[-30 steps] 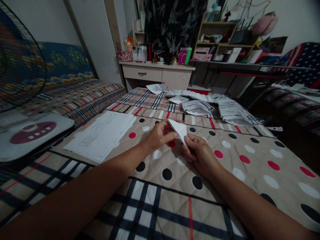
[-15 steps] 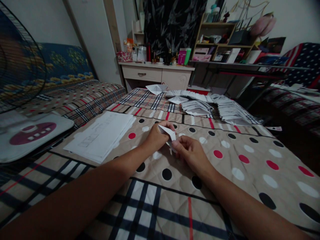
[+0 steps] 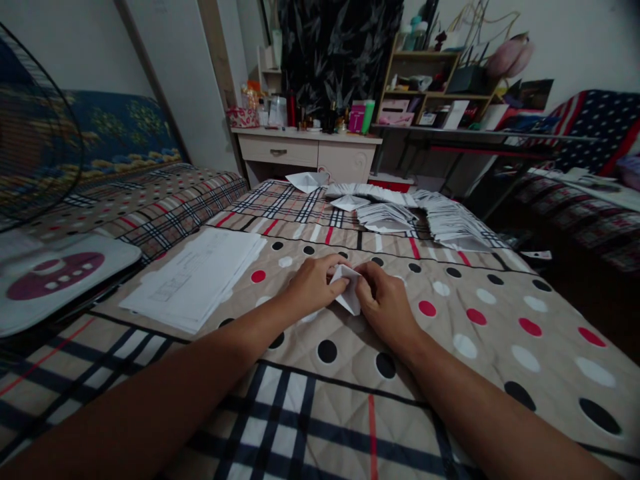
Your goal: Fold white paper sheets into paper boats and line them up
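A small piece of folded white paper (image 3: 349, 300) is held between my two hands, just above the dotted bedspread (image 3: 440, 363). My left hand (image 3: 315, 283) is closed on its left side, with the thumb lying across the paper's face. On the opposite side my right hand (image 3: 387, 300) pinches the right edge; its fingertips are partly hidden behind the paper. Left of my hands lies a stack of flat paper sheets (image 3: 195, 277), the top one showing printed drawings.
Rows of folded paper pieces (image 3: 453, 223) lie toward the bed's far end, with a separate folded piece (image 3: 306, 181) left of them. A fan's base (image 3: 60, 273) stands at left. A dresser (image 3: 300, 150) and a small shelf (image 3: 420, 83) are at the back.
The folded paper has turned, so a broader face now shows. My left thumb has come across it, and my right hand has moved up to its right edge. The view has shifted slightly.
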`<state>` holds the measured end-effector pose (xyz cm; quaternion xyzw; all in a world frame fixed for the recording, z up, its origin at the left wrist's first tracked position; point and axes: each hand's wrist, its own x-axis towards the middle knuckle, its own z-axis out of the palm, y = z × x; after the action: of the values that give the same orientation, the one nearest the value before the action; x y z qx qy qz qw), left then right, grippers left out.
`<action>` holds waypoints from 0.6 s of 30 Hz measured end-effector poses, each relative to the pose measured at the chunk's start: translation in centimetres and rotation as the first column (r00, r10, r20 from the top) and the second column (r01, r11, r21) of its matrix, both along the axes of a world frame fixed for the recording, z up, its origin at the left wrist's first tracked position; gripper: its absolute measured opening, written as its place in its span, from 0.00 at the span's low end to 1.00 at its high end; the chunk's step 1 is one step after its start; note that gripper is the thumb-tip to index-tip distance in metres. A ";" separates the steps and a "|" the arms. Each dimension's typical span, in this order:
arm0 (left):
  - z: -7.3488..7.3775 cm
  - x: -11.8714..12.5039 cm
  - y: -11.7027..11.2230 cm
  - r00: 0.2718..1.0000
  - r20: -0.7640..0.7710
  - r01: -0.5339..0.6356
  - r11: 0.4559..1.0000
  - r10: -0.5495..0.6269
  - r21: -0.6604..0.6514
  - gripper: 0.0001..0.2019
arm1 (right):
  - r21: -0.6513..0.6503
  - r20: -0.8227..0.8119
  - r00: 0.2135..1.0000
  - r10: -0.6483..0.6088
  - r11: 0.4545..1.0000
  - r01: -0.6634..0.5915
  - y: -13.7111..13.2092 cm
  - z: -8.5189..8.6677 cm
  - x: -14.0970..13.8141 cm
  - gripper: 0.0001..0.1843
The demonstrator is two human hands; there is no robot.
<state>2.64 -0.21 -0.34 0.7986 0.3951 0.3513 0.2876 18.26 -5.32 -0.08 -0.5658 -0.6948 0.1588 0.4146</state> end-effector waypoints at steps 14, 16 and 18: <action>0.5 -0.9 -0.7 0.979 -0.175 0.181 0.835 -0.103 0.519 0.14 | -0.215 -0.471 0.874 -0.123 0.976 0.022 1.0 -1.1 0.7 0.03; 0.8 -1.1 -0.8 0.966 -0.237 0.219 0.823 -0.107 0.524 0.11 | -0.223 -0.513 0.849 -0.129 0.975 0.013 1.1 -1.2 0.7 0.04; 1.0 -1.2 -0.9 0.951 -0.289 0.241 0.840 -0.106 0.486 0.10 | -0.229 -0.530 0.838 -0.129 0.973 0.005 1.0 -1.1 0.8 0.05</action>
<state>1.40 -1.12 0.61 0.9167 0.2451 0.3128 0.0418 19.05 -4.31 -1.20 -0.5638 -0.5073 0.3727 0.5347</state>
